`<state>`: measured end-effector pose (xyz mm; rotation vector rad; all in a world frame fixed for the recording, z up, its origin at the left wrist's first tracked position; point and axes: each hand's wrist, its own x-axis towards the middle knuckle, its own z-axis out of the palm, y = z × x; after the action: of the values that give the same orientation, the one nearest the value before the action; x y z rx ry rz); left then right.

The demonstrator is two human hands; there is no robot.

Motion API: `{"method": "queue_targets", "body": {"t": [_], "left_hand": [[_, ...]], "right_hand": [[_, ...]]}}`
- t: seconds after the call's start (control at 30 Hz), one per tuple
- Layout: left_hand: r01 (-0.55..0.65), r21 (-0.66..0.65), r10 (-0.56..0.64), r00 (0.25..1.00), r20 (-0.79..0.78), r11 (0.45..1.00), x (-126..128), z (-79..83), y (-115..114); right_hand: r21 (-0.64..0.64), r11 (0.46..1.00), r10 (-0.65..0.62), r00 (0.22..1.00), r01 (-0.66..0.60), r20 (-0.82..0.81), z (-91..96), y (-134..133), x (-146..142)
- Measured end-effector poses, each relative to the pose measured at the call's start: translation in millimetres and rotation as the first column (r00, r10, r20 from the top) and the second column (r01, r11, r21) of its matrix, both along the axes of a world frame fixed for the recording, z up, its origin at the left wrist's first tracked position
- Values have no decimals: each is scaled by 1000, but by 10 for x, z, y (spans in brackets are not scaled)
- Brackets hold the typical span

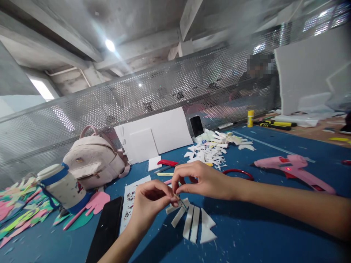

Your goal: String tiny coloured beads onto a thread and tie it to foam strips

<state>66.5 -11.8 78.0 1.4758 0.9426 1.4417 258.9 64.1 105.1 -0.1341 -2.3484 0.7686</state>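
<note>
My left hand (153, 199) and my right hand (199, 179) meet in front of me, their fingertips pinched close together. Between them is a small, thin, light-coloured piece (181, 203) whose kind I cannot make out. The fingers partly cover it. Just below lie several white foam strips (195, 224) on the blue table (246, 233), with a notched white foam piece (207, 226) at their right. A black phone (105, 230) and a white sheet with dark specks (128, 199) lie left of my left hand.
A pink glue gun (294, 168) with a lit red light lies at right. Behind my hands are a red cutter (168, 163) and white foam scraps (210, 151). At left stand a bottle (64, 188) and a backpack (94, 160), near coloured foam scraps (20, 215).
</note>
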Motion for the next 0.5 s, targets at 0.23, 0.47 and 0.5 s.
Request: {"method": "queue_targets", "body": {"t": [0.23,0.47,0.5], "left_hand": [[-47,16,47,998,-49,999,48,48,-39],[-66,21,67,992,-109,998,29,58,-37],[-65,13,66,991,-112,998,26,59,-36]], "right_hand": [[118,993,16,1000,-17,16,21,26,26],[218,976,-10,998,-6,69,52,12,53],[247,969,-14,997,-6,78,60,6,57]]}}
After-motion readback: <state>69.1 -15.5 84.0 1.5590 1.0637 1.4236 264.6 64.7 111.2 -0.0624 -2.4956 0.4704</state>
